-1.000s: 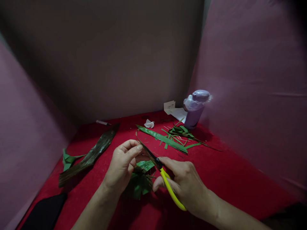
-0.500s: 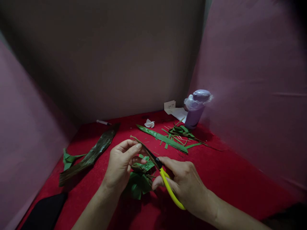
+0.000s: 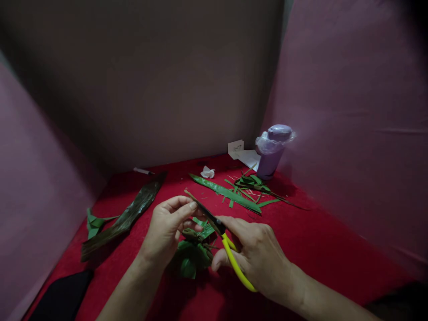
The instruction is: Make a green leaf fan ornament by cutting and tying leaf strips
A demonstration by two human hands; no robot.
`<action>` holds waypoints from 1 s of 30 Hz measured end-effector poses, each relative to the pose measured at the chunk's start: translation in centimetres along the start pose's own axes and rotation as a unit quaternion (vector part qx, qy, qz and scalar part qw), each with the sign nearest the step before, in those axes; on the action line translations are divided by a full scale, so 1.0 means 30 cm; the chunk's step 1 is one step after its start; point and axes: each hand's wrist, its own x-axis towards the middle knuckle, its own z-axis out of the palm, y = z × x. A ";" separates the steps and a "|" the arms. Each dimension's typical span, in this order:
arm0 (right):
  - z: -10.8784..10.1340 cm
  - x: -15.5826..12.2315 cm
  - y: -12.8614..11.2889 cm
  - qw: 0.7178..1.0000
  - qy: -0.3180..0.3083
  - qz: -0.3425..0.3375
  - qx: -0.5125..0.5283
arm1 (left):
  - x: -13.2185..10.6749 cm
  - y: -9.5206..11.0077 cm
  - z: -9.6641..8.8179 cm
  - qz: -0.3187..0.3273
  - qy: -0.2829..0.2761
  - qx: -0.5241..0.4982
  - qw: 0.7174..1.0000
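Observation:
My right hand [image 3: 257,254] grips a pair of scissors [image 3: 236,265] by its yellow handles, the dark blades slanting up and left. A thin brown strip [image 3: 188,192], perhaps dried leaf or stem, is pinched between the thumb and fingers of my left hand [image 3: 170,223]. The blades lie along this strip, close to my left fingertips; whether they are cutting through it I cannot tell. Beneath both hands, a green folded leaf bundle [image 3: 189,261] with brown stems rests on the red cloth, partly hidden by my fingers.
A long green leaf [image 3: 227,192] lies beyond my hands, beside leaf scraps [image 3: 252,183] and thin sticks. Behind stands a purple bottle [image 3: 270,158] near white papers [image 3: 247,157]. Leftward are a dark leaf [image 3: 130,214], a folded green piece [image 3: 95,223], a pen-like object [image 3: 143,170] and a black object [image 3: 62,296].
Both hands stay in nearly the same place. The brown strip's tip and the scissor blades have shifted very slightly, and the whole view has moved a little.

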 end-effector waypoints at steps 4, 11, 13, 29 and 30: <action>-0.001 0.003 0.006 1.000 0.003 -0.002 -0.002 | -0.003 -0.003 0.002 -0.003 -0.012 0.006 1.000; -0.018 0.006 0.008 0.999 -0.030 -0.010 0.020 | -0.006 -0.004 0.008 -0.008 -0.011 0.009 1.000; -0.017 0.005 0.009 0.999 -0.035 -0.011 0.032 | -0.007 -0.002 0.011 -0.008 -0.013 0.010 1.000; -0.014 0.001 0.016 0.999 -0.014 -0.020 0.036 | -0.001 -0.006 0.000 0.009 -0.019 -0.007 1.000; -0.015 0.002 0.016 0.999 -0.015 -0.018 0.032 | -0.001 -0.006 0.000 0.010 -0.018 -0.008 1.000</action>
